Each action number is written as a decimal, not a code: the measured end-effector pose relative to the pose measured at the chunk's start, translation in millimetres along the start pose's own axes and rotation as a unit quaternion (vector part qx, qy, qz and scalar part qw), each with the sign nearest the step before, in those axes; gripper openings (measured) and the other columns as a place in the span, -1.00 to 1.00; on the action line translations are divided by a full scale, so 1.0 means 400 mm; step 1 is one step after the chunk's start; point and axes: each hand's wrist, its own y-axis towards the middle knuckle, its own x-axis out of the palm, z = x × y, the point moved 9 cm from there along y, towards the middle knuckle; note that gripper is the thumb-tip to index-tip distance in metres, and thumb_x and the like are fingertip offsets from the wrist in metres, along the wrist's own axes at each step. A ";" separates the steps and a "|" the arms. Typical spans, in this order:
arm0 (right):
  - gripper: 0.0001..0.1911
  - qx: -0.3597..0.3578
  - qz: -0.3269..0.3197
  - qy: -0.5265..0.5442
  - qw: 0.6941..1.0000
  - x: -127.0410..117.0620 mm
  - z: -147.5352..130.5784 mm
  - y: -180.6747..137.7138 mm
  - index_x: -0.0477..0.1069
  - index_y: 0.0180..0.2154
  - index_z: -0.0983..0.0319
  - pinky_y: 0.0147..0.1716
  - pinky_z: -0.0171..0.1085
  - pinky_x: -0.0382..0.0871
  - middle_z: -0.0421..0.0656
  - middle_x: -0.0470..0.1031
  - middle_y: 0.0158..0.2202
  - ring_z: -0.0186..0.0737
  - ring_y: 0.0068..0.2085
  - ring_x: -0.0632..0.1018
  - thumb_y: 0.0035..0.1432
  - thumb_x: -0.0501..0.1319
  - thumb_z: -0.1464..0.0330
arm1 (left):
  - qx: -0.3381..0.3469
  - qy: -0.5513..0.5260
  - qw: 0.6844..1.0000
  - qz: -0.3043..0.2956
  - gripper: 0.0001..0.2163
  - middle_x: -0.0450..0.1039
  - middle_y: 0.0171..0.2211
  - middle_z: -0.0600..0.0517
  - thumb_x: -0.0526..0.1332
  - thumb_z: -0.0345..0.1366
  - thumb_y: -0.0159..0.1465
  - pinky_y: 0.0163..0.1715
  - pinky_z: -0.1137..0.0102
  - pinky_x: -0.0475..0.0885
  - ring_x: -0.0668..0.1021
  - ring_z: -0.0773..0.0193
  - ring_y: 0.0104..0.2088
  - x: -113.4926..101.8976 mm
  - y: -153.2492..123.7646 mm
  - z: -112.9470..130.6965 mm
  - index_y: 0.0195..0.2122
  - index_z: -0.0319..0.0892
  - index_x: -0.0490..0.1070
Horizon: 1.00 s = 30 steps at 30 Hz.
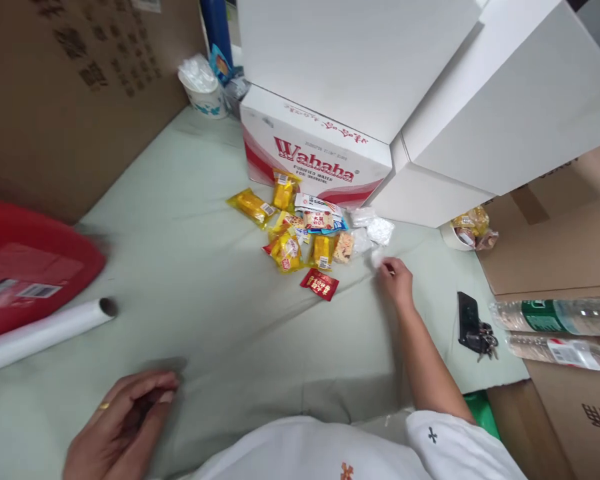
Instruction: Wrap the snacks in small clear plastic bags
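White shirt (300, 453), white wrapper (377, 257) touching tips of right fingers (392, 264)

Looks softly lit, dimmer over the upper-left carton (105, 127); shows a faint shadow beside the left hand (123, 427); stretches toward the frame's edges; perhaps blurs slightly around the right hand (398, 283).

At the right hand (397, 280), a whitish wrapper (377, 257) is seen; left of the grip, yellow packets (251, 205) and a red, pale-lettered sachet (320, 285) are spread; beyond, a white carton (314, 150) is printed with red.
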 end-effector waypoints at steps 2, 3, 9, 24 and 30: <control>-0.74 0.016 0.009 0.051 0.999 -0.007 -0.013 -0.054 0.48 -0.29 0.20 -0.21 -0.16 0.46 -0.16 0.51 -0.35 -0.17 -0.34 0.51 0.20 0.20 0.14 | -0.018 -0.092 0.996 -0.005 -0.90 0.56 -0.20 0.16 0.25 -0.11 0.29 -0.19 0.31 0.55 0.60 0.17 -0.18 0.020 0.003 0.067 -0.19 0.18 0.52; -0.74 0.022 0.001 0.085 0.996 -0.001 -0.025 -0.090 0.48 -0.29 0.20 -0.23 -0.17 0.47 -0.18 0.50 -0.37 -0.18 -0.35 0.51 0.22 0.21 0.14 | -0.022 -0.131 0.991 -0.025 -0.87 0.55 -0.21 0.09 0.25 -0.08 0.30 -0.23 0.34 0.53 0.59 0.18 -0.21 0.045 0.011 0.111 -0.20 0.09 0.53; -0.80 -0.102 -0.113 0.100 0.983 0.097 -0.207 -0.304 0.58 -0.31 0.09 -0.14 -0.11 0.46 -0.12 0.58 -0.26 -0.07 -0.21 0.57 0.27 0.24 0.18 | -0.052 -0.335 0.919 -0.200 -0.66 0.46 -0.39 0.04 0.25 0.05 0.28 -0.52 0.47 0.34 0.44 0.34 -0.48 0.309 0.100 0.346 -0.22 -0.15 0.45; -0.69 0.192 -0.073 0.387 0.899 0.156 -0.105 -0.333 0.57 -0.34 0.15 -0.55 -0.35 0.30 -0.25 0.43 -0.49 -0.33 -0.50 0.36 0.01 0.49 0.08 | -0.128 -0.452 0.871 -0.146 -0.58 0.41 -0.56 0.13 0.46 0.07 0.07 -0.58 0.49 0.22 0.37 0.44 -0.58 0.416 0.176 0.286 -0.40 -0.18 0.42; -0.65 0.228 -0.116 0.344 0.903 0.129 -0.043 -0.327 0.55 -0.31 0.19 -0.58 -0.33 0.29 -0.19 0.47 -0.45 -0.33 -0.52 0.36 0.08 0.43 0.05 | -0.127 -0.489 0.847 -0.163 -0.52 0.38 -0.55 0.12 0.39 0.19 0.13 -0.56 0.48 0.23 0.35 0.44 -0.56 0.423 0.198 0.310 -0.41 -0.17 0.37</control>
